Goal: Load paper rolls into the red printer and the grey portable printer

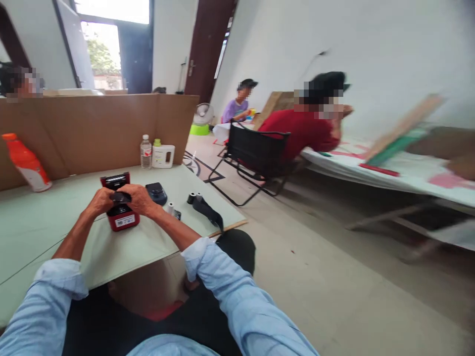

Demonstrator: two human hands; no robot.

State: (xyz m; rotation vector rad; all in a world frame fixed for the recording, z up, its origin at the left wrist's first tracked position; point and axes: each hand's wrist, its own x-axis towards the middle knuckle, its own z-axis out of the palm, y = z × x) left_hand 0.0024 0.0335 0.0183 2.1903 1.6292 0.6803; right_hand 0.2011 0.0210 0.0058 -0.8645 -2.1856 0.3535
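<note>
Both my hands meet over a small red and black machine (123, 221), which looks like a label printer with its lid raised and a white barcode sticker on its near side. My left hand (101, 201) pinches one end of a dark, flat piece (121, 197). The other end is between the fingers of my right hand (138, 199). Fingers hide part of this piece, and its kind is unclear. To the right lie a dark blue handheld device (156, 193), a small white roll (170, 207) and a black strip (208, 212) trailing over the table edge from small rolls.
Along the table's back stands a cardboard panel (111, 128). Before it are an orange bottle (27, 162), a clear bottle (146, 152) and a white jug (163, 155). A person in red (297, 133) sits on a black folding chair (256, 153) at another table.
</note>
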